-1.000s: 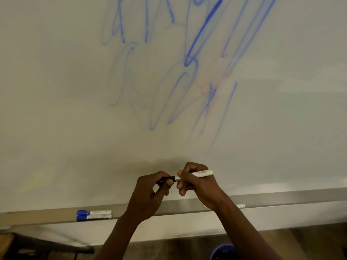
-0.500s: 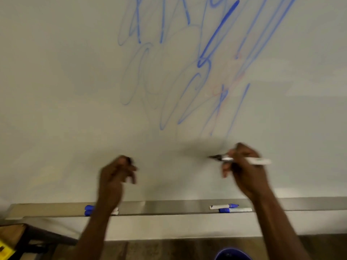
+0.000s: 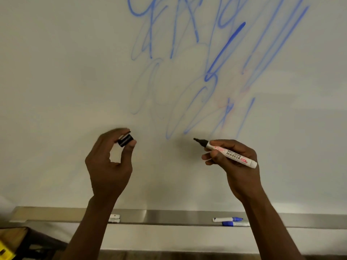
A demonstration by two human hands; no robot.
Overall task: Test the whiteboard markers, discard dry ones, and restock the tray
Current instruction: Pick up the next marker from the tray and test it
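Note:
My right hand [image 3: 232, 162] grips a white whiteboard marker [image 3: 231, 154] with its black tip bare and pointing left, close to the whiteboard [image 3: 75, 72]. My left hand [image 3: 109, 162] pinches the marker's black cap [image 3: 125, 140] between thumb and fingertips, well apart from the marker. Blue scribbles [image 3: 225, 45] cover the board above both hands. On the metal tray [image 3: 165, 217] lie two blue-capped markers [image 3: 228, 219] at the right. Two more markers [image 3: 115, 218] lie at the left, mostly hidden behind my left forearm.
A dark piece of furniture with a brown top [image 3: 16, 235] and something yellow [image 3: 4, 252] sit at the lower left below the tray. A wooden floor strip [image 3: 169, 256] shows under the board.
The cap came off the marker. My hands moved apart, the left carrying the cap leftward and up, the right carrying the marker rightward and up. The camera moved closer to the board.

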